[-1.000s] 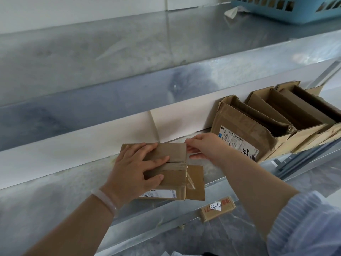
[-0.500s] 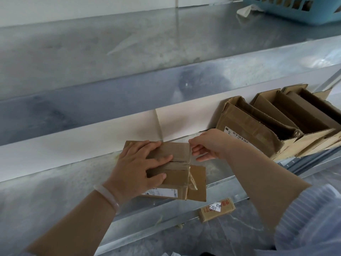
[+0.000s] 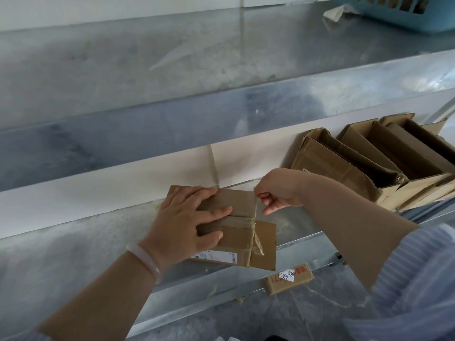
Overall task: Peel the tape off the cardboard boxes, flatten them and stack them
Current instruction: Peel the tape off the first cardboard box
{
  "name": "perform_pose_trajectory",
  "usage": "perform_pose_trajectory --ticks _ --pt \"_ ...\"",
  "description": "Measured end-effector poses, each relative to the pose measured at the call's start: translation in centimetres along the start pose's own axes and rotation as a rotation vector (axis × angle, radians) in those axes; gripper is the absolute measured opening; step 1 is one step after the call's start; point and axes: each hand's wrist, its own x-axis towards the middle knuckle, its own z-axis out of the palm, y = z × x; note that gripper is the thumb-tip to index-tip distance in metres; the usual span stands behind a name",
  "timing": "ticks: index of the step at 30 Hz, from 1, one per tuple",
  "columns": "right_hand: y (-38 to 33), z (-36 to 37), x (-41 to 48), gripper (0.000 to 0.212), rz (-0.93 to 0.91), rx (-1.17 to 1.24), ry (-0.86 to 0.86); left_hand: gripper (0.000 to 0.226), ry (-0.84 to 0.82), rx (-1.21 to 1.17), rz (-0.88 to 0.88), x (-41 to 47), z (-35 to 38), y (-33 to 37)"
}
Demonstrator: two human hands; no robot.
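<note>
Fingers point(image 3: 211, 212) of the left hand point(image 3: 179, 227) lie spread flat on the cardboard box point(image 3: 236, 242), pointing along its seam; the right hand point(image 3: 278, 188) pinches tape point(image 3: 258, 242) just past them.

The left hand point(image 3: 182, 225) presses flat on a box point(image 3: 238, 244) at the shelf's point(image 3: 73, 254) front edge. The right hand point(image 3: 278, 190) pinches tape point(image 3: 256, 210) at the box's right end. Open boxes point(image 3: 344, 168) lean at the shelf's right.

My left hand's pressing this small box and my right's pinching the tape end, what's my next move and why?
Probably pull the tape up and rightward with the right hand: its pinched end is lifted, but lower down it clings to the right edge of the box, which the left hand pins.
</note>
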Motion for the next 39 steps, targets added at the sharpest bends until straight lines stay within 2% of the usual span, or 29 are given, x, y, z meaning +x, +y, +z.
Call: perform_pose_trajectory --ticks 4,10,13,19,25,32,39 --pt "1.5 0.5 0.0 0.015 -0.087 0.129 0.003 0.049 0.011 -0.005 -0.003 0.0 0.1 0.0" --pt "3.6 1.0 0.6 0.020 -0.161 0.395 -0.055 0.048 0.017 -0.022 0.003 0.1 0.3 -0.2" --pt "3.9 0.8 0.9 0.015 -0.166 0.535 0.011 0.048 0.023 -0.022 0.008 0.2 0.3 -0.3" --pt "1.7 -0.1 0.2 0.021 -0.179 0.025 0.095 0.048 0.012 0.009 0.007 0.2 0.3 -0.2" --pt "-0.2 -0.1 -0.4 0.018 -0.236 -0.258 0.222 0.048 0.008 0.020 0.001 0.2 0.2 -0.2" --pt "0.0 -0.6 -1.3 0.021 -0.107 -0.123 0.099 0.049 0.004 0.043 0.001 0.3 0.3 -0.3" --pt "0.3 0.0 -1.8 0.022 -0.121 -0.052 0.205 0.050 0.020 0.105 0.010 0.4 0.9 -0.4"
